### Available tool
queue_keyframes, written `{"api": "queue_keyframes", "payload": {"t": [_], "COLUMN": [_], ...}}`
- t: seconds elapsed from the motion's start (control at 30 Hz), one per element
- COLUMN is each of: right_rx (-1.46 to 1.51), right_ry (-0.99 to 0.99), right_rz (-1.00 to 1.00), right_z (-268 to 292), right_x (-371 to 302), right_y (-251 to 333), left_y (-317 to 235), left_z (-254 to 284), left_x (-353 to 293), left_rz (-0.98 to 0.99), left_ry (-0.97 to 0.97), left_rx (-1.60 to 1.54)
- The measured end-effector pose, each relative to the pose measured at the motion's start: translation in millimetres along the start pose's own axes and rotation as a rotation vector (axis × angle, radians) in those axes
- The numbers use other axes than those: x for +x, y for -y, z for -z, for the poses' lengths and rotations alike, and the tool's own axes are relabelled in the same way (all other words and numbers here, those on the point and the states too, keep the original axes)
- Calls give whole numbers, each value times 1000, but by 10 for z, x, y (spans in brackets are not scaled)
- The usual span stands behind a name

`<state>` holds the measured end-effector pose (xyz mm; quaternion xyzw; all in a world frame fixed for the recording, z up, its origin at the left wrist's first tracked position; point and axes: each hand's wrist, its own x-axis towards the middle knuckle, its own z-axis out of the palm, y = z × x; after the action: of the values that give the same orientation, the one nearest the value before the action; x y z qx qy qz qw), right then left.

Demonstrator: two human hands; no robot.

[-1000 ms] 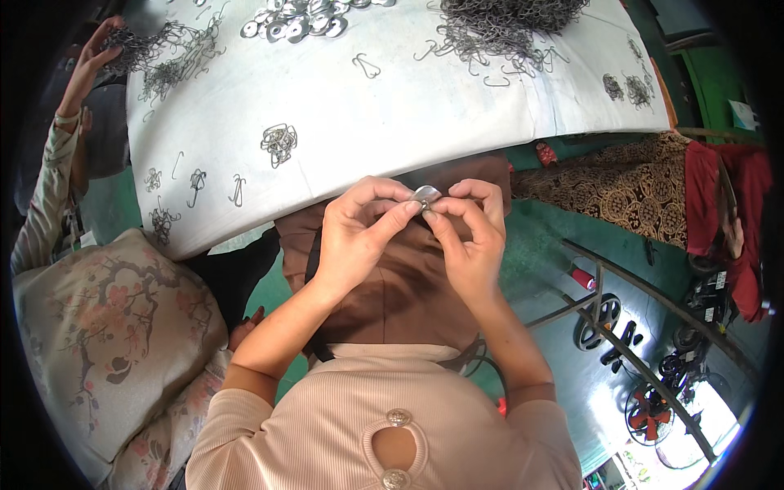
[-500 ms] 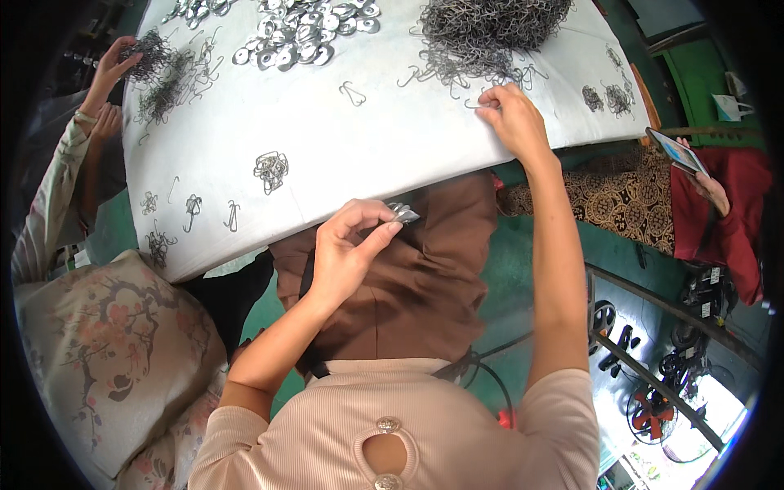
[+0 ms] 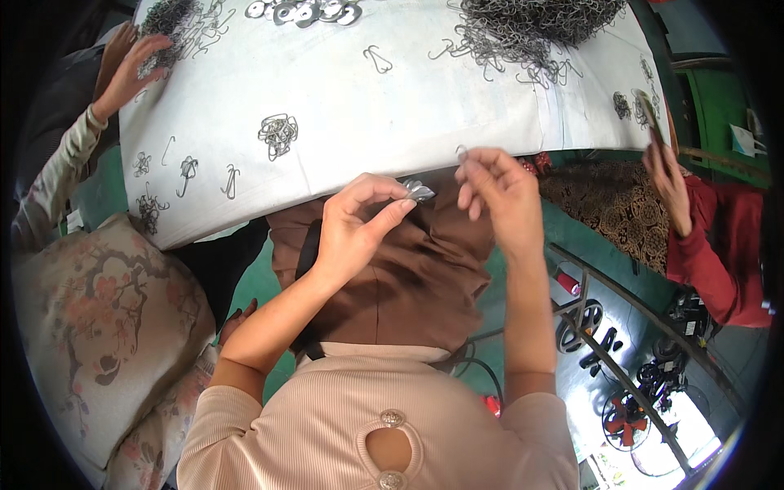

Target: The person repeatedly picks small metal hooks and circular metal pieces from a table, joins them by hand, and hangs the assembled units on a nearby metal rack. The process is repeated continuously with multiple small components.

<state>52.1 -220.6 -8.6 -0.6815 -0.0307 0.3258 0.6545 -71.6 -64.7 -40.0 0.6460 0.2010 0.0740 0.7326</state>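
Note:
My left hand (image 3: 356,219) pinches a small bunch of shiny metal discs (image 3: 420,191) between thumb and fingers, just off the table's front edge above my lap. To its right, my right hand (image 3: 506,192) is closed, with a thin wire hook (image 3: 461,151) sticking up from its fingertips; slight motion blur softens those fingers. Beyond it at the far right of the table lies a big tangled pile of grey wire hooks (image 3: 547,28). Loose round metal discs (image 3: 306,11) are spread at the far edge of the picture.
On the white table (image 3: 376,122) lie a cluster of linked hooks (image 3: 278,135), two crossed hooks (image 3: 378,59) and smaller groups at left. A co-worker's hand (image 3: 135,77) hovers by another hook pile. A person in a red sleeve (image 3: 719,253) stands at right. Metal bars (image 3: 629,282) run below.
My right hand has come back from the hook pile toward my left hand, carrying a wire hook. My view has shifted slightly. The co-worker's hand at left has opened away from its hooks.

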Motion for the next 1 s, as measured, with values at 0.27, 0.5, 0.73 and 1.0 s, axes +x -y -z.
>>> {"api": "queue_keyframes", "payload": {"t": [0.27, 0.5, 0.73, 1.0], "right_rx": [362, 2, -217, -249], "right_ry": [-42, -193, -219, -182], "right_rz": [46, 337, 528, 573], "right_z": [-292, -470, -488, -515], "right_x": [-330, -317, -406, -389], "right_y": [-259, -288, -340, -326], "left_y": [5, 38, -160, -400], "left_z": [-38, 25, 748, 1112], "left_x": [16, 55, 1485, 2692], "left_rz": [-28, -221, -570, -286], "left_ry": [-10, 68, -357, -208], "left_rx": [20, 134, 851, 1248]}}
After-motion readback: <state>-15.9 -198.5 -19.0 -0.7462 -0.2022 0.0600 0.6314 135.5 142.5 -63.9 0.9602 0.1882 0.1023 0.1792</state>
